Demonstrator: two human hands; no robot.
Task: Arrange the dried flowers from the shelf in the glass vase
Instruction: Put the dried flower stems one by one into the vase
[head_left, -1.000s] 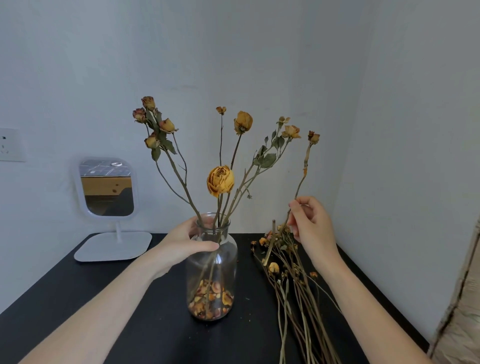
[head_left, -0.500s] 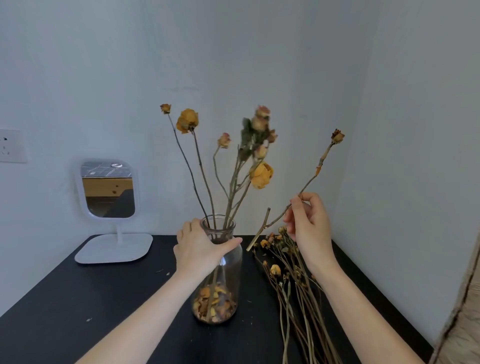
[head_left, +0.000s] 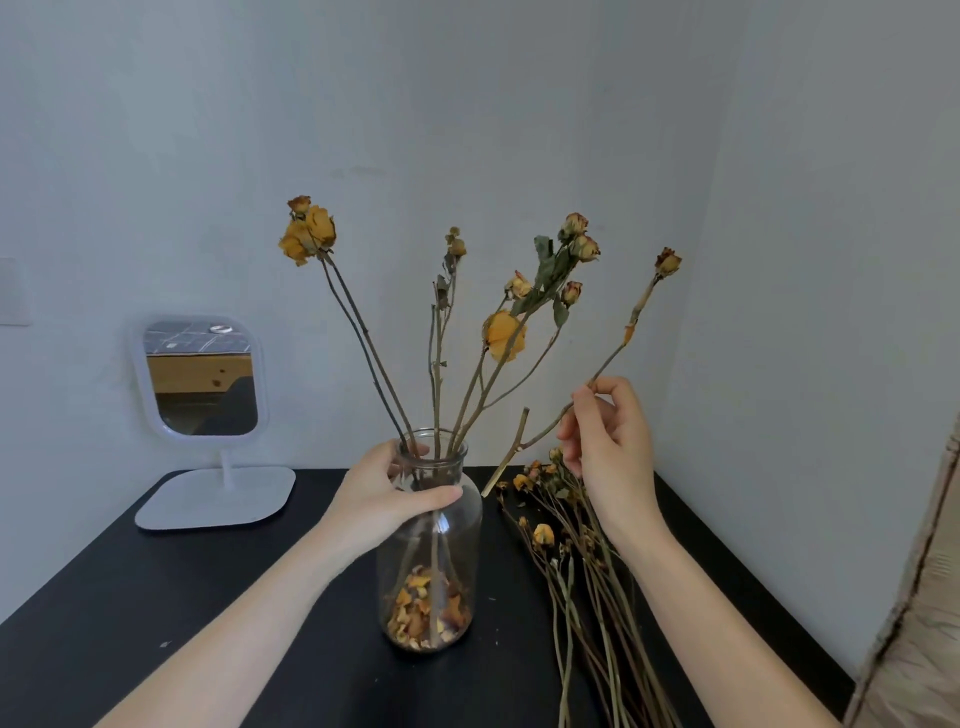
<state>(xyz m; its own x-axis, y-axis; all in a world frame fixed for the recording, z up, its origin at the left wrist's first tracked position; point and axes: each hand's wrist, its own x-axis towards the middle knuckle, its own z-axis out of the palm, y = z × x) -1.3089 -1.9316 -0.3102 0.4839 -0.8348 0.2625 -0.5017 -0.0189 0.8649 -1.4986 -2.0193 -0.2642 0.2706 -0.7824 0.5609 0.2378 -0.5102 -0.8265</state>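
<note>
We appear to be in a home, most likely a bedroom or dressing corner. At the left of the frame a small white stand mirror (head_left: 200, 379) sits on a black shelf (head_left: 156, 597) set into a corner of plain pale walls (head_left: 467, 104), with a wall plate (head_left: 13, 291) at the far left edge. We also see wooden furniture reflected in the mirror, and beige fabric (head_left: 919, 623) at the lower right edge.

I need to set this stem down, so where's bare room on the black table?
Widest bare patch: the near-left of the black table, in front of the mirror base and left of the left arm. A narrow strip runs between the glass vase and the loose dried stems. Those stems crowd the right side.
</note>
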